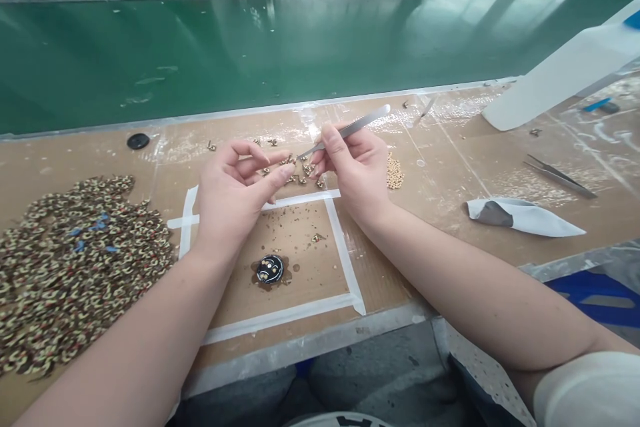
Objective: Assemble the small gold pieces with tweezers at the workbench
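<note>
My right hand (361, 167) grips a pair of metal tweezers (367, 120), the tips pointing left at the fingers of the other hand. My left hand (231, 190) is closed in a pinch, and a tiny brown-and-gold part (289, 160) shows at its thumb and fingertip, beside the tweezer tips. Several similar small parts (303, 180) lie on the board just behind and between the hands. Below them, inside a white tape frame (345, 253), sits a round black lid (270, 269) with white liquid and small beads in it. One loose part (317, 238) lies nearby.
A large heap of small brown-and-cream parts (85, 267) covers the left side. Gold beads (395, 172) lie beyond my right wrist. Further right are a white cloth (530, 217), other tweezers (560, 175) and a white plastic bottle (560, 73). A green belt (200, 60) runs behind.
</note>
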A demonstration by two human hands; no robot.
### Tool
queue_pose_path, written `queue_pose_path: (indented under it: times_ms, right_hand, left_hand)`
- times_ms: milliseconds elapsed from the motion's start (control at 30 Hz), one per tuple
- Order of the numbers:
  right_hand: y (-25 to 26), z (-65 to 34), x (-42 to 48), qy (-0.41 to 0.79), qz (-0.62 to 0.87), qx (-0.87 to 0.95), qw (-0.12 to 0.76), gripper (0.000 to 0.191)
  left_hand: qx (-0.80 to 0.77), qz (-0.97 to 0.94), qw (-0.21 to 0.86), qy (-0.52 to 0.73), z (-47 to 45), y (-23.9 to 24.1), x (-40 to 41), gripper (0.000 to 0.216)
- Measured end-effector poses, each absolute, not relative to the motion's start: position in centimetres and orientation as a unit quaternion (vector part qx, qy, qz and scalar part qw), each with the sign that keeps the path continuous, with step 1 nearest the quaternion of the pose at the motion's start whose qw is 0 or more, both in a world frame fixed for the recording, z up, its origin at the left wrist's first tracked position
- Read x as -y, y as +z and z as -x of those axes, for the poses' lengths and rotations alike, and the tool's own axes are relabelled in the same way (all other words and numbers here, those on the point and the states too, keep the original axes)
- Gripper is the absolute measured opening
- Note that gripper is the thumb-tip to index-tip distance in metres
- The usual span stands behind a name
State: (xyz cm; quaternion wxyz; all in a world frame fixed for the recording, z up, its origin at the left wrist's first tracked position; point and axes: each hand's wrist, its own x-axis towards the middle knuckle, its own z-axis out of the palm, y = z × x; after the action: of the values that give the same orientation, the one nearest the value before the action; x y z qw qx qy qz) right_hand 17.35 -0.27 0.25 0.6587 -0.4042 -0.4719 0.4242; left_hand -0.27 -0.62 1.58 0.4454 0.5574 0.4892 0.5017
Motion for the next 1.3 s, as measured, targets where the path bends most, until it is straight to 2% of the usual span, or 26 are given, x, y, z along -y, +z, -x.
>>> queue_pose_path:
  times_ms: [67, 167, 400, 533, 667, 733, 867, 1000, 1133, 1300]
  right_hand:
    - [0.2, -17.7, 0.0, 0.422, 0.412, 0.487, 0.645, 0.04]
    - [0.1, -18.2, -0.4, 0.431, 0.438, 0.539, 0.576, 0.043]
    - [0.0, -18.3, -0.3, 0.336, 0.515, 0.655, 0.44, 0.032]
    - [-0.1, -18.2, -0.3, 0.338, 0.526, 0.658, 0.42, 0.03]
    - [-0.2, -18.4, -0.5, 0.339, 0.53, 0.656, 0.417, 0.029]
    - [-0.3, -18.4, -0.6, 0.338, 0.526, 0.657, 0.422, 0.028]
    - [-0.5, -18.4, -0.8, 0.343, 0.495, 0.632, 0.488, 0.034]
    - [-0.3, -18.5, -0.6, 0.344, 0.477, 0.595, 0.548, 0.047]
    - [-0.2, -18.4, -0.5, 0.34, 0.462, 0.592, 0.566, 0.051]
    - [-0.4, -18.3, -0.6, 0.357, 0.445, 0.59, 0.571, 0.041]
  left_hand:
    - [-0.482, -0.542, 0.454, 0.517, 0.3, 1.6, 0.4, 0.037]
    - [-0.463, -0.516, 0.433, 0.576, 0.5, 1.5, -0.2, 0.028]
    - [-0.393, -0.502, 0.24, 0.732, 1.5, 3.6, -1.3, 0.015]
    - [-0.389, -0.52, 0.151, 0.745, 3.0, 7.4, -0.1, 0.02]
    - [-0.498, -0.623, 0.153, 0.583, 6.2, 10.5, 2.2, 0.025]
    - [-0.563, -0.669, 0.109, 0.472, 8.7, 11.3, 3.2, 0.023]
    - [-0.677, -0.704, 0.038, 0.212, 13.6, 11.5, 4.6, 0.035]
    - [-0.714, -0.696, 0.069, 0.026, 16.3, 10.8, 6.0, 0.036]
    - [-0.705, -0.701, 0.1, -0.037, 16.3, 9.7, 7.4, 0.033]
    - [-0.679, -0.712, 0.175, 0.03, 12.7, 8.1, 7.7, 0.032]
